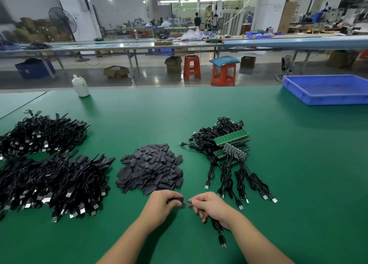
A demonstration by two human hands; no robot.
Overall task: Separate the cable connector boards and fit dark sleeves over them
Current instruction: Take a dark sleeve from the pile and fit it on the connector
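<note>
L hand (162, 204) pinches sleeve (176, 200); R hand (209, 206) board (187, 202)

On the green tabletop (199, 108), near the person, the left hand (161, 204) pinches a dark sleeve (176, 200) and the right hand (209, 206) holds a small connector board (187, 202); the sleeve's end touches the board. The board's black cable (219, 234) runs under the right hand toward the near edge. Just beyond the hands lies a pile of dark sleeves (151, 168). To the right is a bundle of cables with green joined boards (231, 142). To the left lie two heaps of black cables (49, 174). A blue tray (326, 90) stands far right, a white bottle (80, 85) far left.
</note>
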